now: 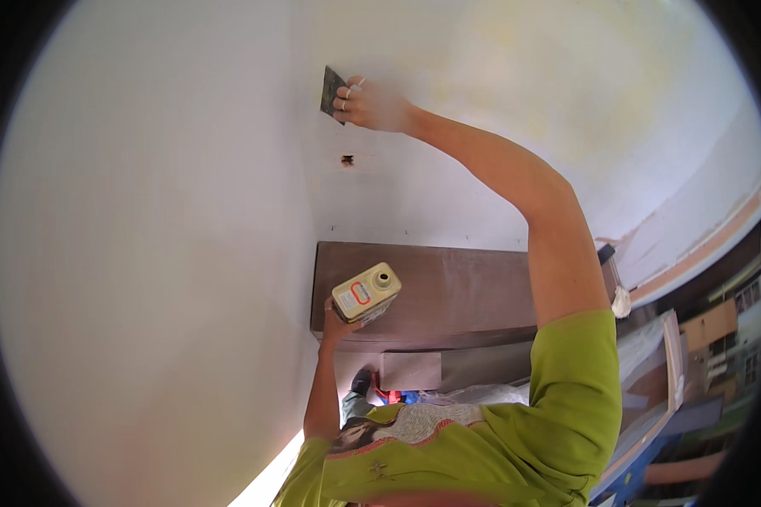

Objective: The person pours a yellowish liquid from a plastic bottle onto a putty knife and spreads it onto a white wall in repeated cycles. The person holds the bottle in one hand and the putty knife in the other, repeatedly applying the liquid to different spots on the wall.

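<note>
My right hand (374, 103) is raised high against the pale wall (448, 186), close to the inside corner. Its fingers, with white bands around some of them, press on a thin, dark, rectangular putty blade (331, 91) that lies close to the wall surface. Lower down, my left hand (340, 326) grips a beige rectangular tin (366, 291) from below. The tin is tilted, with a round spout opening on the face turned up. My left fingers are partly hidden under it.
A small hole with a dark middle (347, 160) is in the wall below my right hand. Beneath runs a brown ledge or cabinet top (448, 291). A plain wall (169, 253) rises close on the left. At right are a wooden frame (673, 359) and an opening to buildings outside.
</note>
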Available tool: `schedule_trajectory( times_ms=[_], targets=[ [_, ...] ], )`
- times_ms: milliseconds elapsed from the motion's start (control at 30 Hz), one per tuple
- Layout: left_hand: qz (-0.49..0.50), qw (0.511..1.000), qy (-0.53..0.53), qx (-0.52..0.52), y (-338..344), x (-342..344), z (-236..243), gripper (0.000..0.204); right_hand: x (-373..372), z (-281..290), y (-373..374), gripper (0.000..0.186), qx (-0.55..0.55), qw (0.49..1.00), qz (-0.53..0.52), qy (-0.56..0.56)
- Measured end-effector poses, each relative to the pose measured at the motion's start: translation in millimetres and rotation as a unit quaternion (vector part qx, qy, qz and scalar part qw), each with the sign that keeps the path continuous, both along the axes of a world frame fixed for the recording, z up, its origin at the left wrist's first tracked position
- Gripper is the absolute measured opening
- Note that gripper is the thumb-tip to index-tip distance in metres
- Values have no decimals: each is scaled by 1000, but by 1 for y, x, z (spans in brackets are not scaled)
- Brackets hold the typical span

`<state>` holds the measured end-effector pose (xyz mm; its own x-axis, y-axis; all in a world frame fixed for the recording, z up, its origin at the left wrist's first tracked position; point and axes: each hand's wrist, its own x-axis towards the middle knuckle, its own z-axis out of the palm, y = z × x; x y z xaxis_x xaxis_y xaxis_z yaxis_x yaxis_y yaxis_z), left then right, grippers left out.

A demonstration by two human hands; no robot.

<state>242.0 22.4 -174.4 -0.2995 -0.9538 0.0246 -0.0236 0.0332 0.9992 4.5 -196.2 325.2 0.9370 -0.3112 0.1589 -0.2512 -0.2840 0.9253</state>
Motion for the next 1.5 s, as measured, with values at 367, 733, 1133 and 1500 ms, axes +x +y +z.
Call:
schedule_trajectory(
  times_ms=[367, 733, 1133, 1500],
  targets=[
    [-27, 999, -21, -29, 0, -5, 24, 104, -127, -87, 168, 32, 55, 920, -59, -383],
    [-67, 993, -81, 46, -8, 7, 2, 77, -144, -455, 515, 19, -25, -205, -91, -974],
    [-13, 997, -68, 19, 8, -10, -24, 88, -96, -478, 532, 19, -41, -320, 14, -946],
    [-60, 989, -134, 23, 9, -12, -31, 85, -14, -451, 529, 15, -42, -324, 57, -943]
  ],
)
